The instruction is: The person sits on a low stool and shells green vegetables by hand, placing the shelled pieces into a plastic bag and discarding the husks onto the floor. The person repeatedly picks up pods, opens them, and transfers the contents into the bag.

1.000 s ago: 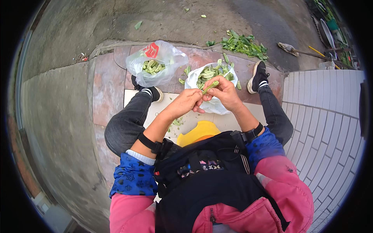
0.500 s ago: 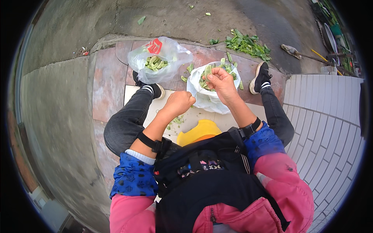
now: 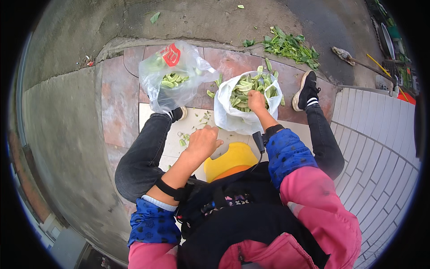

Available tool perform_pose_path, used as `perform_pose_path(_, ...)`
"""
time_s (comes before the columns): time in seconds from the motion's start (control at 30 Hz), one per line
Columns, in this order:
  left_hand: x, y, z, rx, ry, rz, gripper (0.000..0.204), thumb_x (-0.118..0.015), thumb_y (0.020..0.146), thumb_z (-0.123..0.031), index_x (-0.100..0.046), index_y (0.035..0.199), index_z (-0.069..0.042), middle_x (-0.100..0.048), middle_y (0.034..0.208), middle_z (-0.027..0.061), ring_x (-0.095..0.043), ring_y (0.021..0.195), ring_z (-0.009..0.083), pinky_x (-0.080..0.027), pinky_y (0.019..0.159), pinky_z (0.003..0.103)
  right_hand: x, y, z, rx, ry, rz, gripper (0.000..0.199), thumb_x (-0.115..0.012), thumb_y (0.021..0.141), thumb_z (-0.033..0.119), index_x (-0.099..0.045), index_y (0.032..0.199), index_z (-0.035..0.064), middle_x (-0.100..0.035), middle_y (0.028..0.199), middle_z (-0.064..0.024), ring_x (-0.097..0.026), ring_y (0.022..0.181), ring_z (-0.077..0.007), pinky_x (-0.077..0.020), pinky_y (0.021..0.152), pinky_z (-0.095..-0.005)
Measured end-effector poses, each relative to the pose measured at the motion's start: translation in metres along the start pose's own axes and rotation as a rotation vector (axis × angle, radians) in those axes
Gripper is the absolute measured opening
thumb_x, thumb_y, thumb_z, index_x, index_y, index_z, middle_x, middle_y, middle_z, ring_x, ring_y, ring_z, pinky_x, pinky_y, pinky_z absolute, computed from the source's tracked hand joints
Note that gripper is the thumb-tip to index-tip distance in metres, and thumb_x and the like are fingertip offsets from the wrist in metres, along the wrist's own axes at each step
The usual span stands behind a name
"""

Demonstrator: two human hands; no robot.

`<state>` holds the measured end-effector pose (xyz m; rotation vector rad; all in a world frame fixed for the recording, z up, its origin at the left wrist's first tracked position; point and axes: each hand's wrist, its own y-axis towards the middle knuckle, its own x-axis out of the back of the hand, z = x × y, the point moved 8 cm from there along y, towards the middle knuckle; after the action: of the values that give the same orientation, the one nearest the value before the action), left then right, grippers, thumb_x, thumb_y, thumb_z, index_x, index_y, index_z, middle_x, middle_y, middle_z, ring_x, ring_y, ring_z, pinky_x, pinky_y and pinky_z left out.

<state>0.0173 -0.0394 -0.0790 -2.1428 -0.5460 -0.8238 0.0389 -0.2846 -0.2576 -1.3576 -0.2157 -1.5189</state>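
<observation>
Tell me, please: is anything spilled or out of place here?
Yes. Loose green pods lie on the tiles between the clear bag and the white bag, outside both.

The person wears a pink jacket with blue patterned sleeve covers over the forearms, black wristbands, a black chest harness with straps and a short cable, dark jeans, and black white-soled sneakers.

Pods in right bag
</observation>
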Motion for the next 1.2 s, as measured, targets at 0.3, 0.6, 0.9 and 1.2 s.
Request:
perform_pose_path(0.3,0.004,0.011,0.001,0.012,-0.038,-0.048,0.032,-0.072,0.079,-0.022,-0.063,0.100,0.000,-0.064,0.092,0.0211,-0.064,0.078,0.0398,-0.052,0.067,0.046,-0.019,-0.004,-0.016,-0.003,0.051,0.165,0.018,-0.070,0.076,0.012,-0.062,0.090,0.0038,-0.067,0.076,-0.0137,-0.066,0.073,-0.0313,-0.0514,0.062,-0.0408)
perform_pose_path(0.6,0.045,0.015,-0.022,-0.162,-0.570,-0.429,0.025,-0.059,0.088,-0.006,-0.064,0.112,0.002,-0.066,0.083,0.0159,-0.067,0.069,0.0241,-0.052,0.064,0.034,0.070,-0.130,0.068,-0.001,1.193,0.955,0.010,-0.067,0.087,0.011,-0.060,0.093,0.0063,-0.052,0.072,0.0042,-0.042,0.056,-0.0053,-0.0307,0.047,-0.0206)
perform_pose_path(0.9,0.029,0.012,-0.032,0.000,-1.140,-0.077,0.017,-0.062,0.088,0.000,-0.064,0.102,0.008,-0.069,0.085,0.0101,-0.068,0.079,0.0133,-0.055,0.071,0.026,0.130,-0.172,0.116,0.523,0.636,0.506,0.015,-0.069,0.076,-0.001,-0.062,0.088,-0.0003,-0.060,0.078,-0.0018,-0.057,0.067,-0.0156,-0.0448,0.059,-0.0306)
perform_pose_path(1.2,0.052,0.005,-0.031,-0.021,-1.182,-0.295,0.003,-0.063,0.082,0.001,-0.061,0.082,0.004,-0.069,0.084,0.0128,-0.068,0.074,0.0143,-0.055,0.066,0.025,0.187,-0.217,0.153,1.029,0.313,-0.153,0.014,-0.069,0.075,-0.001,-0.060,0.086,0.0019,-0.060,0.077,-0.0093,-0.061,0.067,-0.0270,-0.0480,0.058,-0.0352)
